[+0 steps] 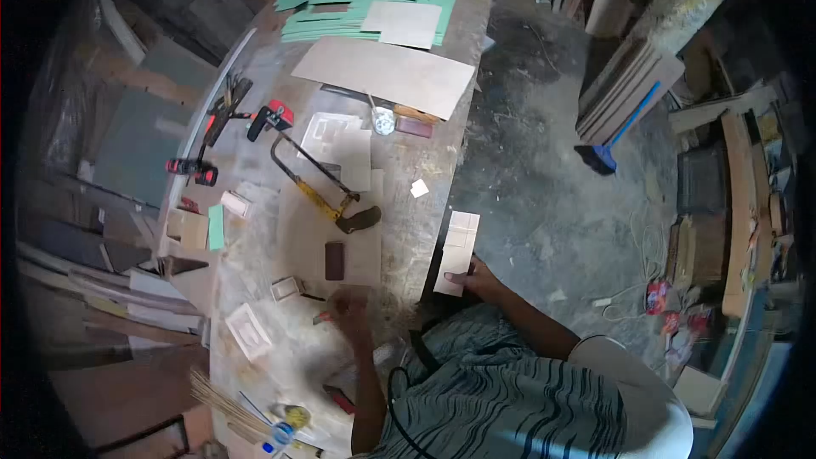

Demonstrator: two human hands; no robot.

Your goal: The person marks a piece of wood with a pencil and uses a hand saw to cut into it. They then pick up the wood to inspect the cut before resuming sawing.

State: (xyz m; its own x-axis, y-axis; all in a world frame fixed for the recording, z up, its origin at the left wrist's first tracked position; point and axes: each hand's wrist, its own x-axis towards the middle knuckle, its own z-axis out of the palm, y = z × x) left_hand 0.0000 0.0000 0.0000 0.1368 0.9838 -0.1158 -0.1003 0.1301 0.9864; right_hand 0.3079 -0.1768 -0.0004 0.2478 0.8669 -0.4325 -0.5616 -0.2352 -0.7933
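My right hand (478, 278) is closed on a pale, flat rectangular board (457, 246) with lines across it, held out past the table's near edge. My left hand (347, 304) is over the table, dark and smeared, so its fingers do not show clearly. Beside its fingers are a small red item (323, 317) and a thin dark stick (313, 297); whether the hand grips either cannot be made out. A dark brown block (335, 261) lies just beyond that hand. Left of it are a small white frame (286, 289) and a white box-like piece (248, 331).
A yellow-handled hacksaw (319, 197), a red-and-black cordless drill (272, 117) and a white cup (383, 121) rest on the worktable (408, 242). Green sheets (323, 25) and a large pale board (382, 72) occupy its far end. A blue broom (599, 157) stands on the right.
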